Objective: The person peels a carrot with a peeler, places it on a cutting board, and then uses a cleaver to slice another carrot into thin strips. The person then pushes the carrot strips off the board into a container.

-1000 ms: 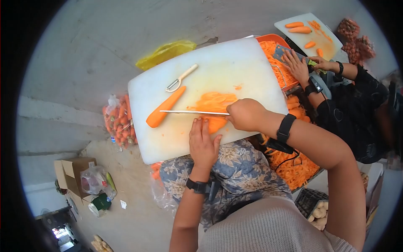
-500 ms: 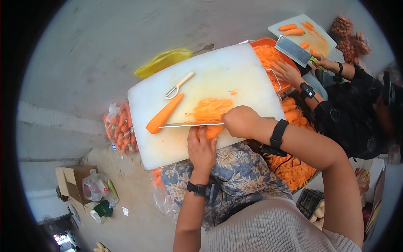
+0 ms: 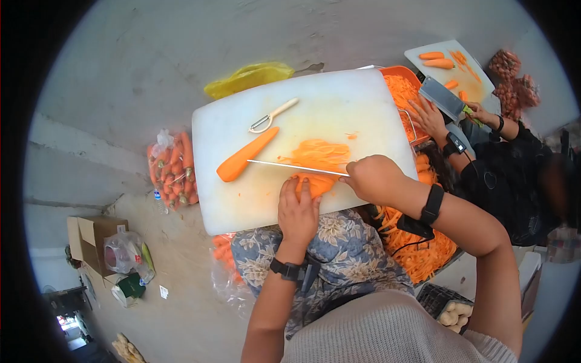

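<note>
In the head view, a white cutting board [image 3: 351, 100] lies before me over my lap. My right hand [image 3: 376, 180] is wrapped round the handle of a knife [image 3: 296, 167], whose blade shows nearly edge-on. Just below the blade, my left hand [image 3: 298, 212] presses its fingertips on a sliced carrot [image 3: 318, 184]. Thin carrot strips [image 3: 319, 151] are heaped on the blade's far side. A peeled whole carrot [image 3: 247, 157] rests to the left, the knife's tip overlapping it in this view. Above that lies a peeler [image 3: 273, 115] with a pale handle.
On the right, another person's hand [image 3: 428, 118] is by an orange tray of shreds [image 3: 400, 91]; their other hand holds a cleaver [image 3: 442, 98]. More shreds [image 3: 417, 254] fill a container beside my lap. A bag of carrots [image 3: 175, 172] and a cardboard box [image 3: 97, 242] stand left.
The knife has gone from about level to slanting, its handle end lower. The view has shifted a little. My left hand stays on the sliced carrot; the other person's cleaver is still held.
</note>
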The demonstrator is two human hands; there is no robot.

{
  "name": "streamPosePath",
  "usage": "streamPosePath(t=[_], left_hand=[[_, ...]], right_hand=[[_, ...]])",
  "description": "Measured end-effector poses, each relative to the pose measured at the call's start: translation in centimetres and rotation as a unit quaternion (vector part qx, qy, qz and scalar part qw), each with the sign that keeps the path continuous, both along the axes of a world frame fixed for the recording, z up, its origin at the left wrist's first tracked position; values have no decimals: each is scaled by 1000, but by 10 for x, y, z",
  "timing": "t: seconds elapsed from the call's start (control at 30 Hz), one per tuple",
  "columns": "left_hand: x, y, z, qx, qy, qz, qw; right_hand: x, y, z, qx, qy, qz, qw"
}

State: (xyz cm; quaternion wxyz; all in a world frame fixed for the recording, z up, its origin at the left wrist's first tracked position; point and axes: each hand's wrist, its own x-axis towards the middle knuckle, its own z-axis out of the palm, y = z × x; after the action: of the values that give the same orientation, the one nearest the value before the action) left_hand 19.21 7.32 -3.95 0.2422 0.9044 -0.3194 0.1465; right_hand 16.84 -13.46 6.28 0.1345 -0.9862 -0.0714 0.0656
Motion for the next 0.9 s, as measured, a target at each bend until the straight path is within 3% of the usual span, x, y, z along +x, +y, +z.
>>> streamPosePath(t=[0.9], left_hand=[[0,-1,1,-4,15,-14,1000]], right_hand=[[-3,3,15,-57,92,46,993]])
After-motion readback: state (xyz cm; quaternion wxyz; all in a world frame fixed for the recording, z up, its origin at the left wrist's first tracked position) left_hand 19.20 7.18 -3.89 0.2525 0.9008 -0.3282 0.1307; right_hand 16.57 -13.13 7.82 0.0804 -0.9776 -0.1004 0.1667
